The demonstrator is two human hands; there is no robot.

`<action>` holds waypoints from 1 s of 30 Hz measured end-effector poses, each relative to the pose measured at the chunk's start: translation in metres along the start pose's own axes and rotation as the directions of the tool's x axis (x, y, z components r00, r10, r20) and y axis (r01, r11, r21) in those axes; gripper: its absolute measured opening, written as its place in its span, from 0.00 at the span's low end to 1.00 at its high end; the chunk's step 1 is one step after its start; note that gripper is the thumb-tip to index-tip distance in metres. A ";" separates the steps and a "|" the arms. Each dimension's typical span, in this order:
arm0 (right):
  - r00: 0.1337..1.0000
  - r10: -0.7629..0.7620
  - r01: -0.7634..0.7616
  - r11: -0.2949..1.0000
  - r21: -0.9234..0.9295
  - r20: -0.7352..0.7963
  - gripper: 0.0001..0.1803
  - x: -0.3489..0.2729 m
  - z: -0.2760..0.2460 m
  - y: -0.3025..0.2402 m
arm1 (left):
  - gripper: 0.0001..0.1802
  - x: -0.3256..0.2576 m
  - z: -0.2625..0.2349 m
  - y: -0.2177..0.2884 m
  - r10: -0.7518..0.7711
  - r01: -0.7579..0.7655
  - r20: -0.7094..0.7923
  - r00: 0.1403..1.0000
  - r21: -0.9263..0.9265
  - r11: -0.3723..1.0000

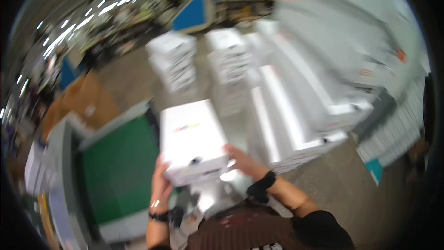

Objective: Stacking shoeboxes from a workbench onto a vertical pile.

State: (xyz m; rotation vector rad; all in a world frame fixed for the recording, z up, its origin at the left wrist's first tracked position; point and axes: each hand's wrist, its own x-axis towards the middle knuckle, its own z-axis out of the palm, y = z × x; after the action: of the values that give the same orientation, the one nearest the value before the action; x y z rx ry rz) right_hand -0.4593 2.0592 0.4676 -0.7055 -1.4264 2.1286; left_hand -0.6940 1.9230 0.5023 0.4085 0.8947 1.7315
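Note:
Between my two hands I carry a white cardboard box, shaped like a shoebox. Its lid bears a small coloured print, and a dark round spot shows at the end nearest me. My left hand is closed on the box's near left side. On the near right side, my right hand grips it, fingers partly hidden. The box is held level or nearly so, above a shiny metallic surface in front of my body. A green conveyor belt lies to its left. Motion blurs the picture somewhat.
Two stacks of white boxes stand ahead. Long rows of white boxes fill the right side, beside a large pale panel. A brown carton sits beyond the conveyor's grey frame.

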 end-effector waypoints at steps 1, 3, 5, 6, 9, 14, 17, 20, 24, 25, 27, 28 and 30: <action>0.917 -0.359 0.397 0.785 -0.476 0.173 0.31 -0.007 0.014 -0.011 | 0.33 -0.015 0.007 0.012 0.105 -0.104 -0.003 0.994 0.069 0.992; 0.988 -0.137 0.134 0.990 0.044 0.075 0.32 -0.024 0.067 -0.071 | 0.29 -0.034 -0.002 0.023 0.331 -0.326 -0.029 0.943 0.111 0.939; 0.923 -0.372 0.385 0.893 -0.233 0.097 0.36 -0.024 0.062 -0.084 | 0.31 -0.050 0.023 0.033 0.429 -0.432 0.063 0.901 0.045 0.901; 0.875 -0.463 0.483 0.816 -0.317 0.140 0.38 -0.041 0.068 -0.107 | 0.32 -0.063 0.051 0.040 0.444 -0.444 0.125 0.887 -0.025 0.895; 0.727 -0.627 0.683 0.618 -0.390 0.279 0.40 -0.089 0.081 -0.171 | 0.34 -0.074 0.066 0.055 0.549 -0.549 0.283 0.786 -0.087 0.831; 0.427 -0.772 0.874 0.219 -0.433 0.471 0.45 -0.156 0.085 -0.253 | 0.38 -0.076 0.105 0.094 0.846 -0.850 0.187 0.498 -0.085 0.519; 0.255 -0.787 0.868 -0.070 -0.492 0.562 0.46 -0.193 0.081 -0.297 | 0.33 -0.087 0.149 0.095 0.961 -0.915 -0.022 0.277 -0.310 0.257; 0.131 -0.816 0.883 -0.162 -0.440 0.563 0.48 -0.229 0.082 -0.333 | 0.25 -0.095 0.195 0.137 0.734 -0.599 0.328 -0.595 0.428 -0.677; -0.093 -0.877 0.911 -0.266 -0.314 0.472 0.39 -0.267 0.067 -0.371 | 0.25 -0.096 0.288 0.160 0.718 -0.934 0.613 -0.330 -0.323 -0.153; -0.186 -0.859 0.866 -0.373 -0.332 0.477 0.38 -0.277 0.062 -0.382 | 0.25 -0.098 0.310 0.166 0.629 -0.873 0.721 -0.291 -0.469 0.134; -0.122 -0.889 0.894 -0.291 -0.340 0.441 0.32 -0.298 0.044 -0.395 | 0.22 -0.112 0.362 0.160 0.575 -0.717 0.808 -0.130 -0.477 0.508; -0.050 -0.916 0.916 -0.200 -0.348 0.397 0.27 -0.311 0.032 -0.400 | 0.20 -0.114 0.391 0.150 0.575 -0.685 0.809 -0.125 -0.490 0.540; -0.162 -0.888 0.833 -0.357 -0.423 0.431 0.18 -0.322 0.010 -0.420 | 0.20 -0.125 0.431 0.146 0.592 -0.748 0.791 -0.153 -0.485 0.454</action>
State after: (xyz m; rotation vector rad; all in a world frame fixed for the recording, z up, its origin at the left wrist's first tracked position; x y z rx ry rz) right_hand -0.1792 1.9896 0.9119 0.3189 -1.6362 0.1849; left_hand -0.4628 1.9461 0.9128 2.1289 -0.2734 1.7938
